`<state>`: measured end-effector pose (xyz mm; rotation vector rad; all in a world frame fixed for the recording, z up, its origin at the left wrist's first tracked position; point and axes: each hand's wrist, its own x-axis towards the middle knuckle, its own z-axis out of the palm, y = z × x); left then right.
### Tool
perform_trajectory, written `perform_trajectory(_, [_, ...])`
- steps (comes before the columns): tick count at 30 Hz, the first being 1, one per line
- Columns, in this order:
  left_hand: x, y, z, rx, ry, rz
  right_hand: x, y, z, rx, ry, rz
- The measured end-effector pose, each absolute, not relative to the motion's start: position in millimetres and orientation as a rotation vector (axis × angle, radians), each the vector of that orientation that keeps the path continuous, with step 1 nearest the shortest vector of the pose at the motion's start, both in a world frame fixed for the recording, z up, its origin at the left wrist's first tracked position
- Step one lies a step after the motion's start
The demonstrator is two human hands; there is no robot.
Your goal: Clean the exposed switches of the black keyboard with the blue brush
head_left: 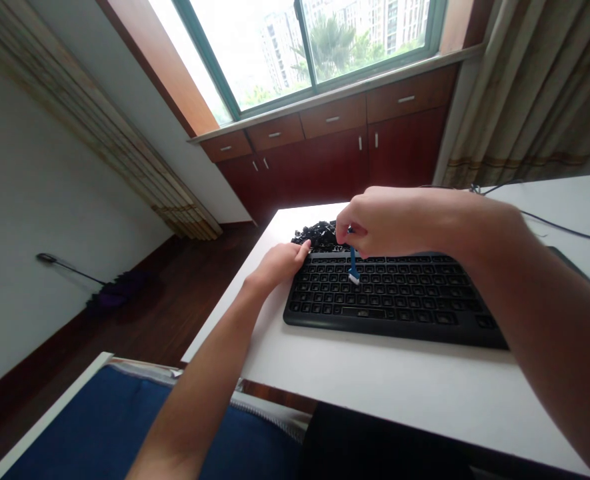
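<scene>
A black keyboard (415,291) with its keycaps off lies on the white table, showing rows of bare square sockets. My right hand (375,219) pinches the blue handle of a small cleaning brush (353,267); its white bristles point down onto the sockets left of the middle. At the keyboard's upper left corner, my left hand (282,261) is closed on the edge, thumb on top and the other fingers mostly hidden. A heap of loose black keycaps (319,235) lies just behind the keyboard, partly covered by my right hand.
The white table (365,373) ends at the left and front. A thin black cable (565,225) runs across its back right. A blue-covered seat or bed (89,420) stands at lower left. Wooden cabinets (319,157) sit under the window; an umbrella (115,290) lies by the wall.
</scene>
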<state>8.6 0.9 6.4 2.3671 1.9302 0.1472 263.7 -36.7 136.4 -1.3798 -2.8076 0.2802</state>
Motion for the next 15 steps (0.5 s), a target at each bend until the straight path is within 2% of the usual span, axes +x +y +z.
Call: perform_trajectory(15, [10.7, -1.3, 9.3, 2.369, 1.939, 0.147, 262.2, -40.8, 137.7, -1.154, -2.939, 0.533])
